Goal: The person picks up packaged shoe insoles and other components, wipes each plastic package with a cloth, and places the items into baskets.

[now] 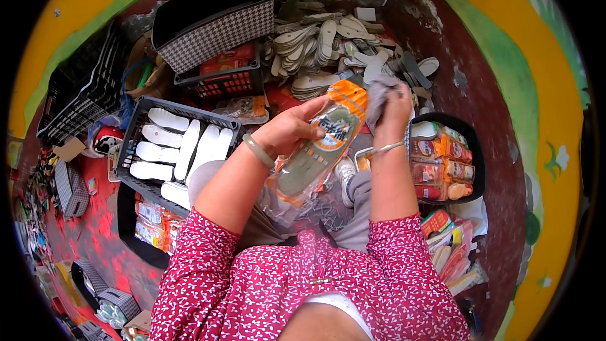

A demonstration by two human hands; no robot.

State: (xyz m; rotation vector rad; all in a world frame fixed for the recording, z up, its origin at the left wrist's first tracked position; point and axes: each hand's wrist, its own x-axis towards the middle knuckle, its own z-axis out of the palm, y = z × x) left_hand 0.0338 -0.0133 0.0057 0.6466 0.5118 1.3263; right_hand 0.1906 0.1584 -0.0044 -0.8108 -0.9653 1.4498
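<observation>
My left hand is closed on a clear plastic packet of insoles, thumb on its face and fingers behind. The packet has an orange top with a hanging hole and a printed label; grey-green insoles show through the film. It tilts in front of my chest, top end up and to the right. Just right of that top end, my right hand is closed around a crumpled grey cloth, which looks slightly blurred. Whether the cloth touches the packet I cannot tell.
A dark crate of white insoles stands at left. To the right, a black-lined bin holds orange packets. Loose insoles lie heaped at the far wall beside a houndstooth box. Plastic scraps lie between my legs.
</observation>
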